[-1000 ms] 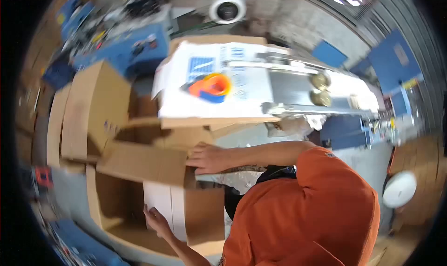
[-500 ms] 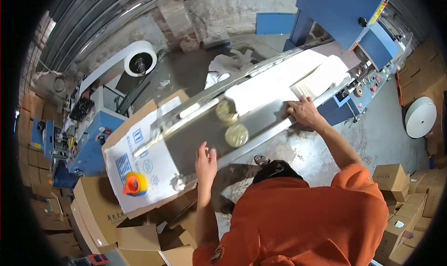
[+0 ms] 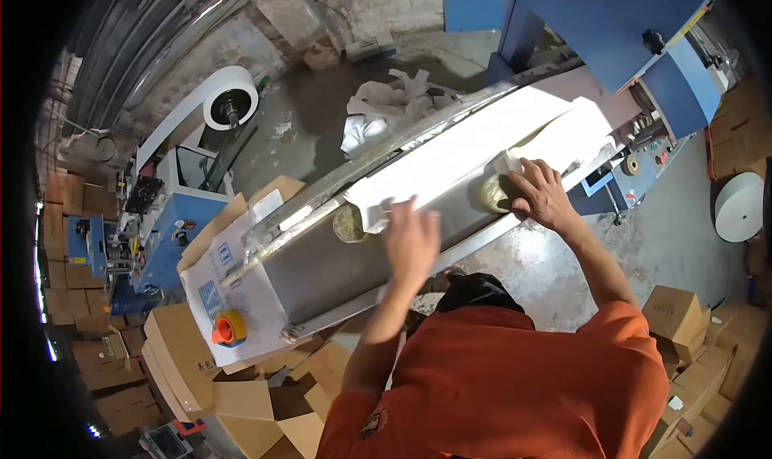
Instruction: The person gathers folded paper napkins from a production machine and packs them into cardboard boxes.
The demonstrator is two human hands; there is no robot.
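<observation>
My right hand (image 3: 544, 195) is at the near edge of the grey conveyor belt (image 3: 310, 272), fingers curled against a round, yellowish, shiny disc (image 3: 492, 192). The disc sits by the end of the nearer row of white stacked sheets (image 3: 567, 133); the fingers hide part of it. My left hand (image 3: 412, 238), smeared by motion, hangs over the belt near the end of the longer white row (image 3: 450, 161). What its fingers do cannot be made out. Left of that hand, a second yellowish disc (image 3: 348, 223) rests beside the long row's end.
An orange and yellow tape roll (image 3: 229, 328) stands on the printed white sheet at the belt's left end. Open cardboard boxes (image 3: 245, 403) lie below it. Blue machines (image 3: 173, 230) stand left and right. A metal rail (image 3: 474, 238) edges the belt.
The nearer disc has shifted right, to the end of the nearer white row, where my right hand is. My left hand has moved up and right over the belt. The view has shifted slightly.
</observation>
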